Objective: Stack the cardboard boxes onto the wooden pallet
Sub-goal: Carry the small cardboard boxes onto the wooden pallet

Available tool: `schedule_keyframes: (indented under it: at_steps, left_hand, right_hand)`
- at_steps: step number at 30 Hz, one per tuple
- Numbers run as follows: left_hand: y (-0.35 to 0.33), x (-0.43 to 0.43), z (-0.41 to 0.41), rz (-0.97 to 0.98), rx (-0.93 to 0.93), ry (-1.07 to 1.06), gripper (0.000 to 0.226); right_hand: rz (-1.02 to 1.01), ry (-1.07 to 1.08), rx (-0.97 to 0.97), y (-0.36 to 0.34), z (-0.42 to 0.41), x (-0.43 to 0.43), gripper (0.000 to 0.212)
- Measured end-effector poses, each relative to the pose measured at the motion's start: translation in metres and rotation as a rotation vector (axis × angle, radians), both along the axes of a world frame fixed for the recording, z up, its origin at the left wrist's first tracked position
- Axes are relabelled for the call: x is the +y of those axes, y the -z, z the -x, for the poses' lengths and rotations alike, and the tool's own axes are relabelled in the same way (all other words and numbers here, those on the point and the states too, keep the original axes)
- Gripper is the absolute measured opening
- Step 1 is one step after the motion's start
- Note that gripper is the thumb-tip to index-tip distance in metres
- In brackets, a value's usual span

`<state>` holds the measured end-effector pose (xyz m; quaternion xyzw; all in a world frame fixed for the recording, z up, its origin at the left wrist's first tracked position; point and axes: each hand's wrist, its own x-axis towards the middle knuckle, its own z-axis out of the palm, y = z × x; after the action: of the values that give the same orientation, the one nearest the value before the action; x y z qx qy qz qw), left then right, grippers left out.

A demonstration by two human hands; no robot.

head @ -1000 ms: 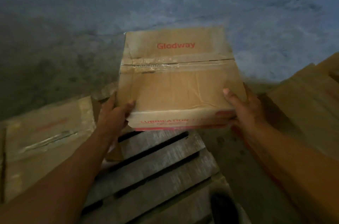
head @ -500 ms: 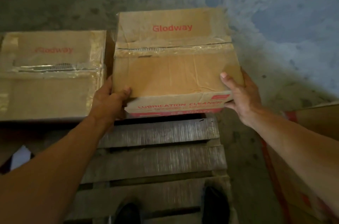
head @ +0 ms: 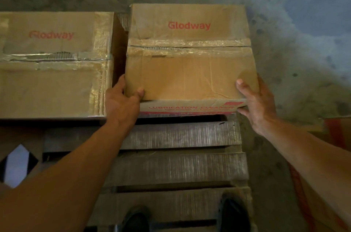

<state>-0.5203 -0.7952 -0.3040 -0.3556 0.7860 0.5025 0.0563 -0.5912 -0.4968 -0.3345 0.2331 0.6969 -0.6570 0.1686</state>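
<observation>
- Your left hand [head: 121, 101] is wrapped around the near left corner of the held box [head: 190, 72]. The thumb lies on top and the fingers go down the left side.
- Your right hand [head: 256, 99] grips the near right corner of the same box. The thumb is on top and the fingers curl under the front edge.
- The held box is brown cardboard, taped shut across the top. It says "Glodway" in red on the lid and "LUBRICATION CLEANER" in red on the front.
- The box is over the far end of the wooden pallet [head: 176, 167]. You cannot tell if its bottom is touching the boards yet.
- A second box [head: 53, 64] sits just to the left of it, with a thin dark gap between the two. It has the same red word and shiny tape on top.
- The near boards of the pallet are bare, and the tips of your two shoes [head: 233, 214] stand at its near end.
- Another carton [head: 336, 131] with a red stripe shows at the right edge, by your right arm.
- A grey concrete floor [head: 294, 23] with blotchy marks lies past the boxes.
</observation>
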Motion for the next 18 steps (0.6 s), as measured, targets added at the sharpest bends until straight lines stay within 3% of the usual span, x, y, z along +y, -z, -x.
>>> schedule_keyframes:
  at_steps: [6,13,18]
  left_hand:
    - [-0.003,0.01,-0.009,0.26,-0.105,-0.046,0.057]
    - [-0.003,0.009,-0.017,0.411,-0.188,-0.049,0.055]
    - [-0.003,0.014,-0.02,0.393,-0.196,-0.101,0.051]
  right_hand:
    - [0.016,-0.017,-0.022,0.001,-0.006,-0.005,0.031]
    - [-0.046,-0.052,-0.033,-0.003,-0.012,-0.013,0.027]
    - [-0.166,-0.093,-0.042,0.001,-0.02,-0.017,0.05]
